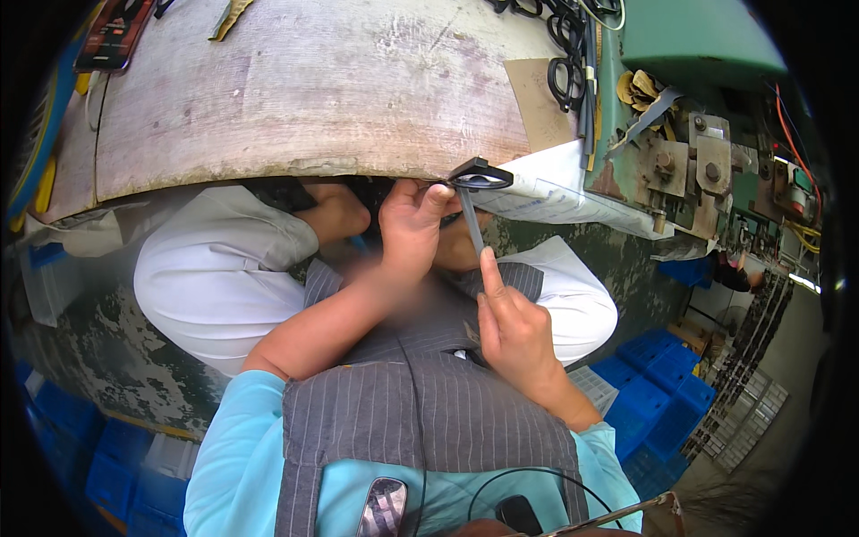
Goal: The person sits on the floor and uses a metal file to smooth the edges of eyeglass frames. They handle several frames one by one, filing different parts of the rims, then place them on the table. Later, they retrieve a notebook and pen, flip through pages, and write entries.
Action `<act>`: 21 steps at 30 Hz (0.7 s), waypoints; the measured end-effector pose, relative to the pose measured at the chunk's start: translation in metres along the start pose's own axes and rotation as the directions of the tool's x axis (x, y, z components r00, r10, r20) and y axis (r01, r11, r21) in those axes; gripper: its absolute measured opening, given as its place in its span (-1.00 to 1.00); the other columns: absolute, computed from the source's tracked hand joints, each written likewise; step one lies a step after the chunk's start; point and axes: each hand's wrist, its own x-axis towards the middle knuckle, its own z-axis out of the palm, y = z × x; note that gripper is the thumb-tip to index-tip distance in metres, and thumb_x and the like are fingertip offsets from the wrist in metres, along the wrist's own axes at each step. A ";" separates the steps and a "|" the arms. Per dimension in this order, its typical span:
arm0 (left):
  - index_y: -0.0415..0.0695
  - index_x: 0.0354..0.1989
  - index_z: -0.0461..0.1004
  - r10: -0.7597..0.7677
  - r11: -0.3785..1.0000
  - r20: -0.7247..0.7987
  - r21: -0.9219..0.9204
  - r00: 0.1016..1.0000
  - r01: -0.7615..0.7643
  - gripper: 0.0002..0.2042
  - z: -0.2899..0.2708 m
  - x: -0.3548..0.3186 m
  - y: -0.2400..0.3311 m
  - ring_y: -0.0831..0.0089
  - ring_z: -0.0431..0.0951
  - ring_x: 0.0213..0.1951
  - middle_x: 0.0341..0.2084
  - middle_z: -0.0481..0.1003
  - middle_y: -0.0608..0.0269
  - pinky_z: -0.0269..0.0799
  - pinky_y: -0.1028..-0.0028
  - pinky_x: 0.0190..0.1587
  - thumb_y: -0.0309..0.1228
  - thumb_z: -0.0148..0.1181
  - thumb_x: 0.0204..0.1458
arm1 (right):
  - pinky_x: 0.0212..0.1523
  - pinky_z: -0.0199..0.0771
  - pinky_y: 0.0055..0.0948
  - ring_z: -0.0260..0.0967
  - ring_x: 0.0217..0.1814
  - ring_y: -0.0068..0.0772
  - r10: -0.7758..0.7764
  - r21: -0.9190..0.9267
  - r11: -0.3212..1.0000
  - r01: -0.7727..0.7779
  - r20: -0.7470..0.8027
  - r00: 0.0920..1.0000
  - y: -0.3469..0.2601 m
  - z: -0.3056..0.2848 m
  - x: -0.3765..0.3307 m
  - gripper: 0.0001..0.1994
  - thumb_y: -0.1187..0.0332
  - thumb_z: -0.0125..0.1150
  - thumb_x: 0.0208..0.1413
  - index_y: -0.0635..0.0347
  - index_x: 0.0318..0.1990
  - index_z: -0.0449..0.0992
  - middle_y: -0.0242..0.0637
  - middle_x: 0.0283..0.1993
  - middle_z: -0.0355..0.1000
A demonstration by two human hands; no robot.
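Left grip [412, 222] pinches the black frame [481, 166] at the edge of the desk [313, 89], presumably for support; right grip [517, 327] holds a flat grey tool [472, 222], forefinger extended along it, likely for control

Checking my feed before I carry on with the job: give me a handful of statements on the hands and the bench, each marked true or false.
1. The left hand holds a black frame at the near edge of the table. True.
2. The right hand is empty. False: it holds a flat gray strip whose far end reaches the frame.
3. A phone lies toward the left end of the table. True.
4. Red crates stand at the lower right of the picture. False: blue crates stand there.
5. A brown cardboard sheet lies on the right part of the table. True.
6. The phone rests on that cardboard. False: the two lie far apart.
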 end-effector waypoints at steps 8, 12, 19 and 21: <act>-0.25 -0.16 0.40 0.009 1.000 0.023 -0.024 1.000 -0.009 -0.65 -0.001 0.000 0.000 0.38 0.57 -0.22 -0.23 0.52 0.17 0.56 0.32 -0.13 -0.17 0.21 0.12 | -0.57 0.35 -0.22 0.29 -0.65 -0.15 -0.001 -0.072 0.997 -0.001 -0.015 1.000 0.005 -0.001 0.009 -0.37 0.60 0.16 0.00 0.26 0.30 0.23 -0.15 -0.61 0.29; -0.25 -0.16 0.40 0.008 1.000 0.003 -0.008 1.000 -0.008 -0.64 -0.001 0.000 -0.001 0.40 0.57 -0.23 -0.23 0.52 0.18 0.56 0.34 -0.13 -0.17 0.22 0.12 | -0.58 0.33 -0.24 0.29 -0.65 -0.16 -0.009 -0.085 0.996 0.013 0.047 0.999 0.000 -0.005 -0.004 -0.37 0.61 0.16 0.00 0.27 0.30 0.23 -0.18 -0.62 0.27; -0.24 -0.13 0.41 -0.015 1.000 0.025 0.016 1.000 0.014 -0.64 -0.002 0.001 0.002 0.39 0.58 -0.25 -0.25 0.53 0.19 0.57 0.35 -0.13 -0.16 0.21 0.13 | -0.57 0.36 -0.23 0.32 -0.63 -0.15 -0.019 -0.120 0.993 0.006 -0.102 0.995 0.021 0.009 0.019 -0.38 0.58 0.16 0.01 0.18 0.30 0.25 -0.18 -0.59 0.30; -0.24 -0.13 0.41 -0.023 1.000 0.021 -0.019 1.000 0.023 -0.63 -0.002 0.000 0.002 0.39 0.57 -0.24 -0.25 0.53 0.19 0.56 0.34 -0.12 -0.16 0.20 0.13 | -0.61 0.36 -0.24 0.29 -0.67 -0.22 -0.019 -0.066 0.998 0.010 -0.134 0.991 0.015 0.006 0.012 -0.37 0.53 0.19 -0.02 0.18 0.30 0.27 -0.26 -0.63 0.23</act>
